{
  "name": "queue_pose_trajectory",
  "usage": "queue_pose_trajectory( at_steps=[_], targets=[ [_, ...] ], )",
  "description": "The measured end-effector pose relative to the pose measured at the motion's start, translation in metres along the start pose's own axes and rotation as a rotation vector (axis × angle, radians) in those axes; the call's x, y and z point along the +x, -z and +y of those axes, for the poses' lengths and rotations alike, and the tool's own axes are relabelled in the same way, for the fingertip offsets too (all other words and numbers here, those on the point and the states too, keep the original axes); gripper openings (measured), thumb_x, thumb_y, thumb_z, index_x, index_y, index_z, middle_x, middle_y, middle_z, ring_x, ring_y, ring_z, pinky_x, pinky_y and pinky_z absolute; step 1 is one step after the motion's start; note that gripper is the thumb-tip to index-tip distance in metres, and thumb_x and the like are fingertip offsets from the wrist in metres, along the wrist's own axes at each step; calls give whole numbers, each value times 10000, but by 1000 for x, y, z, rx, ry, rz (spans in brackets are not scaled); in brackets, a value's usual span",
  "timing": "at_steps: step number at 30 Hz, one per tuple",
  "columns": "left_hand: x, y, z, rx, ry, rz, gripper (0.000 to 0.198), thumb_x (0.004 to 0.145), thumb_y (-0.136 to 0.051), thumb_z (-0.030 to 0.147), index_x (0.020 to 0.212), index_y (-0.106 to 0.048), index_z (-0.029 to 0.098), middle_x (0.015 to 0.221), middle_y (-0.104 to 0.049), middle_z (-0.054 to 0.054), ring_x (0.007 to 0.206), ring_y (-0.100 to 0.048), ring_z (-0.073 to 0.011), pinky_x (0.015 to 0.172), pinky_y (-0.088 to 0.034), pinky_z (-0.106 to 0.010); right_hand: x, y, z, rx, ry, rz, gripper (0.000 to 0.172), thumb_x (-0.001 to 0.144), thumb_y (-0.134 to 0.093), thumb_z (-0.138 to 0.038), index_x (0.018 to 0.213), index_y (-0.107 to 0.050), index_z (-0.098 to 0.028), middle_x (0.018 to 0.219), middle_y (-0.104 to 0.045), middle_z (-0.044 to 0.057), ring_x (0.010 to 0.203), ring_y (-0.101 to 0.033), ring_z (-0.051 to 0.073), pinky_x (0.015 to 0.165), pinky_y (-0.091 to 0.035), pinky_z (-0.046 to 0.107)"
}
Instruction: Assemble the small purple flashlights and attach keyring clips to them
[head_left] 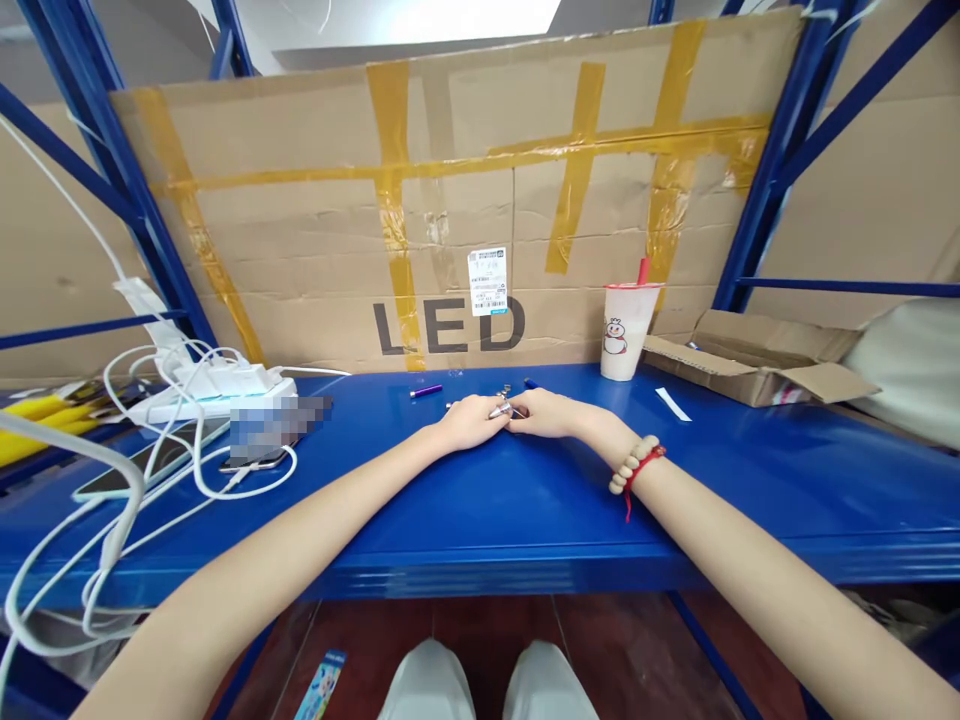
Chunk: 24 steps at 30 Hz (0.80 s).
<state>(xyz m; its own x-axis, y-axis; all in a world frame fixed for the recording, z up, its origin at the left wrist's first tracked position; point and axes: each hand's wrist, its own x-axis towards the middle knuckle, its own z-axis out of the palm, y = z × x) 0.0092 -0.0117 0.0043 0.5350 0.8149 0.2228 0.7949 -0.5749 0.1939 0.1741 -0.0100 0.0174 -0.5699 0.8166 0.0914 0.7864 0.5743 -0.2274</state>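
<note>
I hold a small silver metal piece (501,409) in the left hand (474,422), fingers closed on it, above the blue table (480,510). My right hand (551,413) adjoins it; I cannot tell whether its fingertips grip. Beyond the left hand lies a purple tube (426,391); rightward stands a cup (624,335), near an open box (724,385).
</note>
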Motion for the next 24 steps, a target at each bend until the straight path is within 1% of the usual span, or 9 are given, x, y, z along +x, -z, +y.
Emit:
queue_pose_trajectory(
  at_steps=[5, 8, 10, 13, 15, 16, 20, 22, 24],
  targets=[
    [0, -1, -1, -47, 34, 15, 293, 911, -389, 344, 952, -653, 225, 1018, -707, -53, 959, -641, -259, 751, -461, -300, -3, 2, -4, -15, 21, 27, 108, 784, -492, -217, 695, -539, -178, 687, -608, 16, 598, -495, 115, 537, -314, 226],
    [2, -4, -4, -132, 3, 47, 260, 904, -409, 319, 918, -649, 222, 983, -711, -42, 917, -646, -232, 743, -450, -276, -3, 2, -5, -21, 3, 56, 104, 786, -504, -221, 719, -570, -176, 692, -617, 16, 589, -491, 110, 531, -308, 223],
    [3, -6, -7, -218, -23, 91, 236, 898, -419, 303, 889, -637, 214, 946, -710, -34, 885, -644, -210, 735, -444, -262, -3, 1, -4, -15, 7, 80, 116, 797, -502, -225, 769, -602, -172, 726, -631, 19, 612, -505, 112, 539, -311, 219],
    [5, -8, -9, -334, 15, 141, 240, 898, -417, 314, 772, -578, 190, 712, -669, -15, 707, -621, -177, 650, -428, -249, -2, 0, -2, 22, 61, 120, 197, 838, -480, -251, 921, -645, -183, 785, -656, 17, 674, -541, 122, 568, -326, 216],
    [5, -7, -9, -407, 57, 154, 270, 900, -409, 331, 694, -511, 188, 542, -569, 17, 562, -558, -150, 580, -400, -241, -1, -1, -1, 36, 84, 159, 252, 868, -465, -283, 1020, -648, -200, 833, -674, 20, 721, -568, 135, 596, -344, 219],
    [5, -7, -8, -445, 69, 159, 275, 900, -405, 332, 681, -488, 189, 496, -524, 33, 508, -522, -136, 555, -387, -236, -1, -1, -1, 37, 87, 180, 268, 878, -459, -293, 1049, -647, -207, 865, -682, 25, 749, -582, 143, 614, -356, 223],
    [5, -7, -8, -562, 113, 179, 248, 897, -382, 320, 717, -484, 183, 463, -472, 63, 395, -417, -99, 480, -348, -221, -3, 0, -4, 57, 93, 250, 300, 900, -456, -283, 1129, -640, -226, 1042, -693, 49, 916, -622, 187, 726, -415, 255],
    [6, -8, -8, -594, 143, 185, 265, 900, -370, 329, 705, -472, 183, 457, -465, 65, 373, -399, -92, 457, -338, -218, -4, 1, -6, 41, 85, 279, 324, 904, -465, -282, 1183, -622, -234, 1139, -669, 65, 1006, -612, 208, 782, -428, 274],
    [6, -8, -7, -610, 159, 185, 288, 903, -365, 331, 672, -452, 184, 449, -459, 63, 366, -395, -86, 450, -335, -213, -4, 3, -6, -16, 77, 289, 345, 907, -473, -283, 1222, -606, -237, 1177, -649, 83, 1035, -604, 221, 795, -432, 283]
  ],
)
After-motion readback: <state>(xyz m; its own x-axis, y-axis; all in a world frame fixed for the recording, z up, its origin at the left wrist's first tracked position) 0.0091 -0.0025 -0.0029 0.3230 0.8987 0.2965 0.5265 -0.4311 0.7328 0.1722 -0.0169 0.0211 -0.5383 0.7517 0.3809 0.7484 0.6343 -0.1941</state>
